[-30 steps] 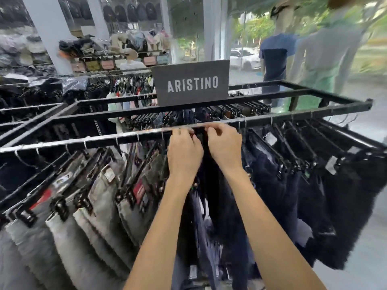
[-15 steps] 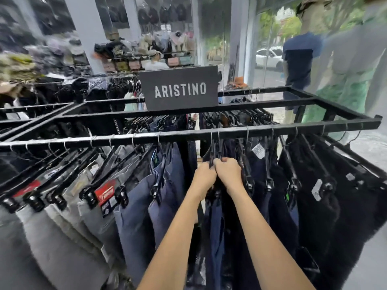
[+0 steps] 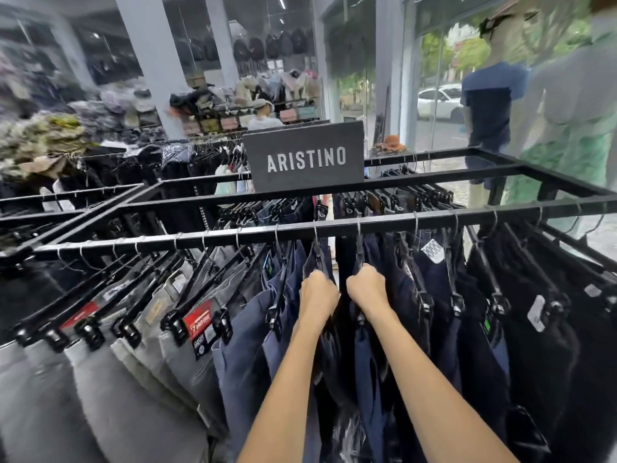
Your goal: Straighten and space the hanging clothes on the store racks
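A black metal rack rail (image 3: 213, 236) runs left to right with trousers on black clip hangers. Grey jeans (image 3: 133, 355) hang at the left, navy trousers (image 3: 247, 332) in the middle, black trousers (image 3: 541, 332) at the right. My left hand (image 3: 317, 294) grips the hanger of one navy pair just below the rail. My right hand (image 3: 367, 289) grips the neighbouring hanger, a narrow gap apart. Both fists are curled with the knuckles up; the fingertips are hidden among the cloth.
A black "ARISTINO" sign (image 3: 305, 157) stands on the rack's middle bar. A second row of hung trousers (image 3: 400, 195) fills the far side. Two dressed mannequins (image 3: 490, 105) stand by the window at the right. Hat shelves (image 3: 253, 101) lie behind.
My hands dropped from the rail to the hangers below it, then spread slightly apart, opening a gap between two navy pairs. The view shifted left along the rack.
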